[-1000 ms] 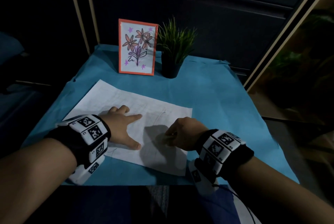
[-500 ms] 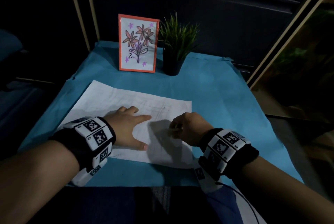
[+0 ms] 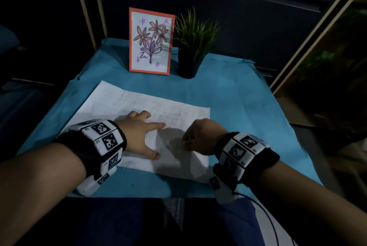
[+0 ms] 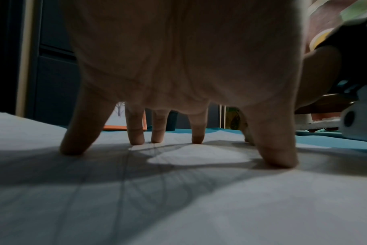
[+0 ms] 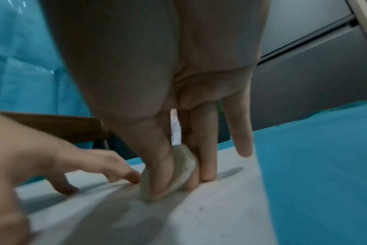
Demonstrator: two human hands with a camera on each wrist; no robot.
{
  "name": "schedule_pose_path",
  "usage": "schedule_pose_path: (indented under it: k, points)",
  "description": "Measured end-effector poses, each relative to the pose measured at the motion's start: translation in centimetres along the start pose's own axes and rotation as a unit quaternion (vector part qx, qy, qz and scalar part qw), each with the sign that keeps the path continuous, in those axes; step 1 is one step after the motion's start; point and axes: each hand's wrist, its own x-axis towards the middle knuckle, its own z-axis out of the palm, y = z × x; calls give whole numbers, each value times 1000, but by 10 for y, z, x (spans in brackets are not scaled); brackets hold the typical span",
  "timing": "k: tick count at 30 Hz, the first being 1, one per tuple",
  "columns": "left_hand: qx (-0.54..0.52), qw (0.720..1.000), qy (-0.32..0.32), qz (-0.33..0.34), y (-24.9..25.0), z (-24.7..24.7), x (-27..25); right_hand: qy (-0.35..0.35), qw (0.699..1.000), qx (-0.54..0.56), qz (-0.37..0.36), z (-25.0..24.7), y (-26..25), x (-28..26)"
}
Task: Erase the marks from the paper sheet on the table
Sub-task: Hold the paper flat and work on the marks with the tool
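We see that the paper sheet (image 3: 119, 104) lies flat on the blue tablecloth (image 3: 238, 96), and since a moment ago our left hand (image 3: 139, 132) has stayed spread on it, straight fingers pressing it down. Our right hand (image 3: 200, 136), at 3 o'clock from the left, pinches a pale eraser (image 5: 184, 167) between thumb and fingers and has moved a little toward 12 o'clock. The view is dim, but faint marks (image 3: 178, 115) seem to remain at 12 o'clock from the eraser, so rubbing must go on.

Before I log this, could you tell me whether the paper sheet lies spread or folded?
Spread flat: the paper sheet lies open under the left hand.
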Motion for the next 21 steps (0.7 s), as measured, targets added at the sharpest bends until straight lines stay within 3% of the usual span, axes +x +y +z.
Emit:
schedule_pose_path:
  k: [3, 8, 12, 17, 21]
  points:
    - [10, 1000, 2, -1, 0, 0, 2, 37, 999, 6, 8, 1, -2, 4]
    - [13, 1000, -8, 1, 0, 0, 0, -23, 1000, -3, -4, 4, 0, -5]
    - [17, 1000, -4, 0, 0, -1, 1, 37, 999, 3, 11, 2, 2, 1]
    - [12, 1000, -14, -3, 0, 1, 1, -42, 999, -6, -12, 7, 2, -9]
    - [2, 1000, -11, -1, -1, 0, 2, 29, 999, 12, 10, 6, 5, -5]
